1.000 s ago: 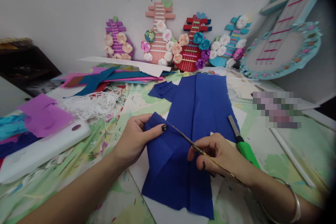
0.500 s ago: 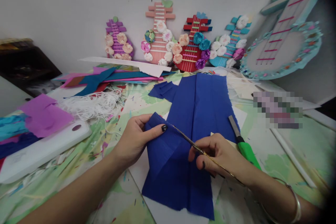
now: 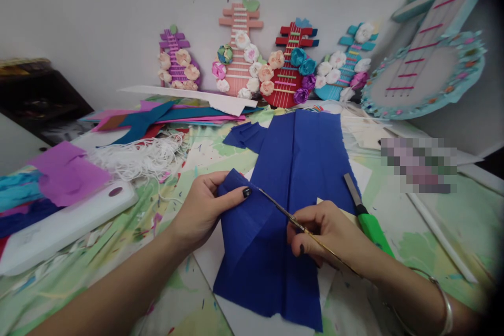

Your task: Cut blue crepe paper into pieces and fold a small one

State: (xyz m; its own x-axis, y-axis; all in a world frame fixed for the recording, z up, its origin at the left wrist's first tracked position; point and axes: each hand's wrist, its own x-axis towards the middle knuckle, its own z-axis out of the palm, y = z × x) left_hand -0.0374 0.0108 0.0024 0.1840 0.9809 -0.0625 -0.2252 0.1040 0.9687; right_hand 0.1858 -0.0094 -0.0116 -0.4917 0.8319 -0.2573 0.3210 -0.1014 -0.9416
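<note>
A wide sheet of dark blue crepe paper (image 3: pixel 315 163) lies down the middle of the table. My left hand (image 3: pixel 205 207) pinches a folded corner of it between thumb and fingers, lifting that part a little. In my right hand (image 3: pixel 326 233) is a pair of scissors (image 3: pixel 280 207) with gold-coloured handles. The thin blades point up and left, and their tips reach the folded paper just right of my left thumb. Beside my right hand rests a green-handled utility knife (image 3: pixel 370 223), blade out. A small folded blue piece (image 3: pixel 244 135) lies behind my left hand.
Decorated paper instruments (image 3: pixel 285 65) lean along the wall. To the left are white string (image 3: pixel 137 157), purple paper (image 3: pixel 69 173), coloured strips (image 3: pixel 149 121) and a white glue gun-like long case (image 3: pixel 71 226). A white stick (image 3: pixel 441 236) lies at right.
My right hand's fingers have shifted slightly to the right and drawn closer together on the scissor handles. My left hand and the paper stay almost where they were.
</note>
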